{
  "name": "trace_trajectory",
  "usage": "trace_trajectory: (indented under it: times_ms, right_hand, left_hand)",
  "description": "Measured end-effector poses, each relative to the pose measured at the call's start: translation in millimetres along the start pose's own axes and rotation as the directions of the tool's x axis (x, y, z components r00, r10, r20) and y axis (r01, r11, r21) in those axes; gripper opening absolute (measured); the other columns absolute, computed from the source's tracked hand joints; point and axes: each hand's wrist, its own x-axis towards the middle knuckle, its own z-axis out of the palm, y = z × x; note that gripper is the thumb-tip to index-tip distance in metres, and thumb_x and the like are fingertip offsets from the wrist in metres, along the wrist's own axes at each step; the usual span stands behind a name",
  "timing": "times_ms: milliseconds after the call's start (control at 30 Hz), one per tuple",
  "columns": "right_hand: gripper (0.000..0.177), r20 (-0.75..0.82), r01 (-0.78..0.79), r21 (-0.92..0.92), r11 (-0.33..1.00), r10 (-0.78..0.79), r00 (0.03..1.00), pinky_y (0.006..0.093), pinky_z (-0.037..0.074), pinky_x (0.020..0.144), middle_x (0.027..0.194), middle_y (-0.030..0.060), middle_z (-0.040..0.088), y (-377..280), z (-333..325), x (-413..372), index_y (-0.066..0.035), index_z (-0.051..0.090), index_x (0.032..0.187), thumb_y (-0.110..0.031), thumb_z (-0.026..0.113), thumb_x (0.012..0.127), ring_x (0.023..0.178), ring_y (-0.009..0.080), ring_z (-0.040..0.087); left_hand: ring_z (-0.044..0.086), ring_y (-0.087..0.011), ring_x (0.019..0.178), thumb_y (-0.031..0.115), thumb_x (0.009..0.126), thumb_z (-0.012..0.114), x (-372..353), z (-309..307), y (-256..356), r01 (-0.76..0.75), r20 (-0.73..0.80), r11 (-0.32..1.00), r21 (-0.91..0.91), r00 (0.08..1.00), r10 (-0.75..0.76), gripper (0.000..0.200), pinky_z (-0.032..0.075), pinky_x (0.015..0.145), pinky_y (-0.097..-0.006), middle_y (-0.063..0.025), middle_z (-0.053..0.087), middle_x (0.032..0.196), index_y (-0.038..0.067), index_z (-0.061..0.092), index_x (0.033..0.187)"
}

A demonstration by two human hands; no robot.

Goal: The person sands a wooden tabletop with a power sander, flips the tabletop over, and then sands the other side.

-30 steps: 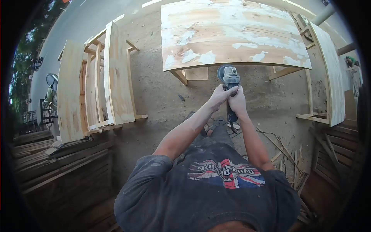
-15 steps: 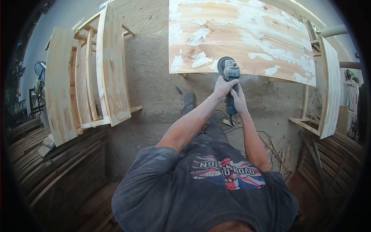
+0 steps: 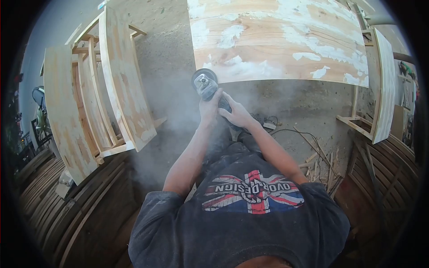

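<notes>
An angle grinder [image 3: 206, 85] with a round disc is gripped by both my hands at the near left corner of a wooden tabletop [image 3: 268, 38]. My left hand [image 3: 209, 109] wraps round the tool just behind its head. Farther back, my right hand [image 3: 237, 114] closes on the grinder's body. The disc overlaps the corner edge of the tabletop, whose surface bears white filler patches and bare wood grain. Pale dust hangs about the tool and along the near edge, blurring the floor there.
Unfinished wooden benches [image 3: 125, 80] stand on the left, another bench [image 3: 382, 89] on the right. A cord [image 3: 290, 130] and scrap sticks [image 3: 324, 167] lie on the floor at right. Slatted wood stacks [image 3: 85, 210] are at the lower left. A distant person [image 3: 406, 69] shows at far right.
Both hands have swung the grinder left along the near edge to the tabletop's corner. A much larger dust cloud has spread, and the view has shifted slightly.
</notes>
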Motion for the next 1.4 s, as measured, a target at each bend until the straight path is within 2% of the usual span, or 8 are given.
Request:
trace_trajectory:
  times_ms: [67, 667, 767, 933, 1067, 1133, 1200, 1400]
  right_hand:
    - [0.081, 0.133, -0.027, -0.013, 1.000, 0.028, 0.991, 0.0495, 0.051, 0.104, 0.128, 0.0327, 0.068, -13, 2, 7, -0.006, 0.032, 0.163, -0.040, 0.067, 0.098, 0.122, 0.0481, 0.064]
    - [0.073, -0.169, -0.147, 0.031, 0.989, 0.150, 0.974, 0.0483, 0.053, 0.102, 0.127, 0.0289, 0.070, 86, -207, -104, -0.005, 0.041, 0.158, -0.033, 0.070, 0.097, 0.121, 0.0446, 0.068]
    - [0.067, -0.219, -0.161, 0.106, 0.981, 0.181, 0.959, 0.0414, 0.047, 0.109, 0.137, 0.0240, 0.065, 97, -248, -125, -0.001, 0.041, 0.158, -0.028, 0.067, 0.102, 0.128, 0.0332, 0.064]
    - [0.068, -0.371, -0.219, 0.096, 0.971, 0.239, 0.898, 0.0429, 0.050, 0.105, 0.135, 0.0246, 0.067, 150, -296, -156, -0.003, 0.044, 0.156, -0.036, 0.068, 0.102, 0.126, 0.0369, 0.066]
    - [0.062, -0.506, -0.158, 0.232, 0.960, 0.258, 0.823, 0.0389, 0.049, 0.103, 0.136, 0.0180, 0.066, 165, -317, -167, 0.000, 0.045, 0.154, -0.030, 0.065, 0.104, 0.125, 0.0280, 0.064]
    - [0.059, -0.476, -0.157, 0.367, 0.917, 0.330, 0.815, 0.0385, 0.049, 0.104, 0.135, 0.0163, 0.066, 157, -320, -164, 0.001, 0.046, 0.153, -0.027, 0.064, 0.105, 0.124, 0.0259, 0.064]
    - [0.058, -0.441, -0.112, 0.340, 0.934, 0.264, 0.858, 0.0380, 0.050, 0.104, 0.135, 0.0143, 0.066, 155, -309, -151, 0.001, 0.046, 0.154, -0.025, 0.064, 0.105, 0.124, 0.0248, 0.063]
    - [0.068, -0.229, -0.156, 0.083, 0.984, 0.171, 0.958, 0.0416, 0.050, 0.106, 0.136, 0.0216, 0.068, 91, -214, -95, 0.001, 0.043, 0.156, -0.029, 0.069, 0.101, 0.127, 0.0318, 0.066]
  left_hand:
    - [0.068, -0.0136, 0.097, 0.027, 0.091, 0.084, -9, -5, 12, 0.019, -0.047, 1.000, -0.005, 0.999, -0.020, 0.043, 0.054, 0.082, -0.0316, -0.0049, 0.073, 0.112, 0.002, 0.071, 0.123]
    - [0.069, -0.0115, 0.085, 0.028, 0.089, 0.087, -55, 246, -60, 0.043, 0.194, 0.997, 0.063, 0.979, -0.055, 0.036, 0.056, 0.077, -0.0308, -0.0032, 0.075, 0.100, 0.002, 0.075, 0.111]
    - [0.070, -0.0117, 0.086, 0.036, 0.088, 0.087, -66, 295, -64, -0.060, 0.253, 0.961, 0.271, 0.967, -0.011, 0.043, 0.056, 0.077, -0.0311, -0.0040, 0.077, 0.102, 0.003, 0.076, 0.113]
    - [0.072, -0.0129, 0.090, 0.040, 0.086, 0.088, -61, 374, -94, -0.107, 0.395, 0.936, 0.335, 0.918, -0.036, 0.048, 0.057, 0.083, -0.0316, -0.0059, 0.078, 0.103, 0.003, 0.077, 0.115]
    - [0.073, -0.0148, 0.091, 0.041, 0.085, 0.088, -62, 423, -89, -0.163, 0.525, 0.852, 0.497, 0.838, -0.147, 0.048, 0.058, 0.084, -0.0338, -0.0067, 0.078, 0.102, 0.004, 0.077, 0.114]
    - [0.074, -0.0154, 0.091, 0.042, 0.085, 0.087, -58, 422, -91, -0.203, 0.507, 0.777, 0.595, 0.845, -0.168, 0.048, 0.058, 0.084, -0.0344, -0.0069, 0.078, 0.102, 0.004, 0.078, 0.113]
    - [0.077, -0.0199, 0.095, 0.045, 0.078, 0.091, -52, 400, -92, -0.109, 0.429, 0.881, 0.460, 0.896, -0.114, 0.057, 0.059, 0.085, -0.0359, -0.0125, 0.080, 0.102, 0.002, 0.077, 0.112]
    - [0.074, -0.0148, 0.093, 0.036, 0.086, 0.088, -46, 255, -46, 0.011, 0.233, 0.975, 0.222, 0.970, -0.064, 0.048, 0.058, 0.081, -0.0331, -0.0077, 0.077, 0.107, 0.002, 0.075, 0.117]
